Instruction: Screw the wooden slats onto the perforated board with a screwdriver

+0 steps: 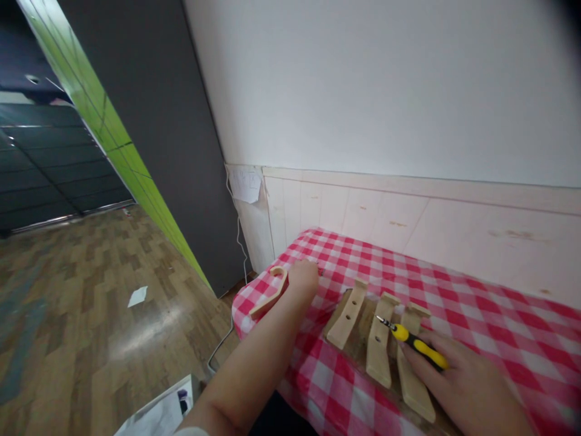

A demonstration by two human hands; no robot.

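My right hand [467, 375] is wrapped round a yellow and black screwdriver [420, 346], its metal tip pointing left over the wooden pieces. Under it, three pale wooden hook-shaped pieces lie side by side on a brown wooden board: the left piece [347, 318] and the middle piece [380, 348] show round holes, and the right piece [415, 381] is partly covered by my hand. Farther off, my left hand [303, 275] is down at the tablecloth, its fingers hidden, beside some small dark items [320, 270] too small to name. A curved wooden hook [272, 297] lies left of it.
A red and white checked cloth [499, 321] covers the table, which stands against a white panelled wall [345, 206]. At lower left is an open white box [158, 412] with papers. A white cable [239, 233] hangs by the table's left corner.
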